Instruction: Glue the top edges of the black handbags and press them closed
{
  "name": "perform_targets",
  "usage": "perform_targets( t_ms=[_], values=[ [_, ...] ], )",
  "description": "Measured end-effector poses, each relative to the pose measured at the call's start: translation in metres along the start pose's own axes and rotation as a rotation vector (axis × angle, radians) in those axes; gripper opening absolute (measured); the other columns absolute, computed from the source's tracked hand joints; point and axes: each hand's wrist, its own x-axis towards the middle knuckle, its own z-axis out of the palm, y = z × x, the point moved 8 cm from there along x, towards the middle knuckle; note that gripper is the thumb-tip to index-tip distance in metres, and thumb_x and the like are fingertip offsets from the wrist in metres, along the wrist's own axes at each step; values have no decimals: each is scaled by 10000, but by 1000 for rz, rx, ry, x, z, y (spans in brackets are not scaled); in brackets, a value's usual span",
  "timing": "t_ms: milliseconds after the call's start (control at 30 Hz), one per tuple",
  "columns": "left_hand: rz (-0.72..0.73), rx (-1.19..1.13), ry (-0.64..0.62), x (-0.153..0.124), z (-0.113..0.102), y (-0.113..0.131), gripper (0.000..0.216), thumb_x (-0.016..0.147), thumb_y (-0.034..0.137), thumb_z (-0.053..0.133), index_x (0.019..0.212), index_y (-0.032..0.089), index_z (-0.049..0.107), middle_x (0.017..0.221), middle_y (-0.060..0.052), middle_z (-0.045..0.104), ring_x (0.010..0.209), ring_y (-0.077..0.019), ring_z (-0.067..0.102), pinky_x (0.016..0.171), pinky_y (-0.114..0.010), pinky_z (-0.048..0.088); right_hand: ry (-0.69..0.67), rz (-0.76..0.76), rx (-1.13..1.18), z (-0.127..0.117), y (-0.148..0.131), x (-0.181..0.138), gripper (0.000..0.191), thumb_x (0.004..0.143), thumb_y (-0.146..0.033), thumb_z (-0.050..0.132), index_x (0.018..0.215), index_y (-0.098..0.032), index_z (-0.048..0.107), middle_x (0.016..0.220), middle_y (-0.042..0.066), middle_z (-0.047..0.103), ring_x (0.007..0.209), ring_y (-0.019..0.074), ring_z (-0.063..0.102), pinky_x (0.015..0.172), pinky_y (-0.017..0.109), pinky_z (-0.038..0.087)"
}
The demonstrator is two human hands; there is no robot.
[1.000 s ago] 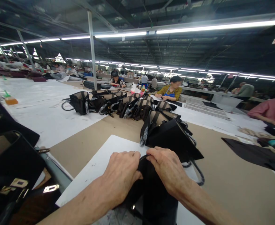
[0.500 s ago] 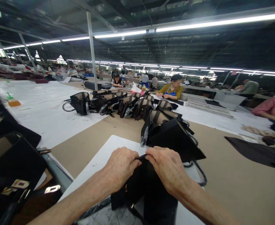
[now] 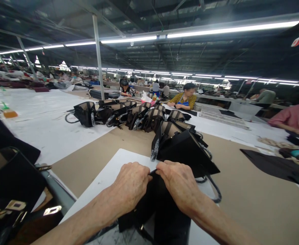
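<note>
Close together at the middle of the view, both my hands pinch the top edge of a black handbag [image 3: 171,217]. My left hand [image 3: 133,182] is closed on the edge from the left, its fingertips curled over. My right hand [image 3: 178,180] grips the same edge a short way to the right, thumb and fingers pressed together. The bag's lower part shows gold hardware and a dark strap below my wrists. A white board [image 3: 113,170] lies beneath it. Just beyond my right hand, another black handbag [image 3: 187,153] leans with its beige lining showing.
Several black handbags [image 3: 116,112] with wrapped handles stand farther back on the table. More bags [image 3: 9,180] with gold clasps crowd the left. A dark flat piece [image 3: 269,165] lies at right. Co-workers [image 3: 183,98] sit across the table.
My hands stay on the bag's edge, and the left fingers are curled slightly further in. The whole view has shifted a little, moving the surroundings slightly left.
</note>
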Motion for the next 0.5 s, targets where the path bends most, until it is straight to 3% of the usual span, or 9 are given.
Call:
perform_targets(
  t_ms=[167,267,333,367,433,500],
  values=[
    [28,-56,-44,12,-1,8,209,750,350,527,798,181,639,816,-88,676,810,-271,626,655,-317,430,26,-10,-27,-1,-3,-3,164,823,-156,516,676,-215,557,704,-18,569,608,132,504,516,261,267],
    [65,-29,8,22,-1,12,189,775,276,471,821,194,635,821,-83,676,798,-254,625,639,-303,407,68,15,-44,-9,-3,-5,156,803,-155,544,659,-214,559,765,-1,549,708,159,505,574,259,324],
    [127,-47,40,27,2,15,204,790,273,440,790,208,634,788,-66,672,771,-233,622,617,-282,382,90,67,-27,-17,1,-10,88,804,-147,551,781,-216,600,856,22,558,803,187,507,663,273,366],
    [148,-57,53,29,3,15,204,789,282,440,771,213,631,767,-59,667,756,-225,619,602,-274,367,87,106,-10,-20,6,-13,141,795,-149,570,914,-215,605,931,38,564,867,205,503,726,288,376],
    [163,-73,73,32,7,11,192,773,298,454,727,215,621,719,-47,652,717,-213,604,570,-262,333,65,223,50,-24,20,-23,483,749,-171,635,1208,-185,486,1114,85,534,1018,247,462,861,336,347],
    [178,-112,82,34,8,9,174,758,300,462,711,218,608,661,-25,622,664,-189,576,545,-249,300,-6,380,165,-18,41,-35,736,692,-214,690,1336,-152,338,1213,119,494,1095,269,428,917,363,313]
  ],
)
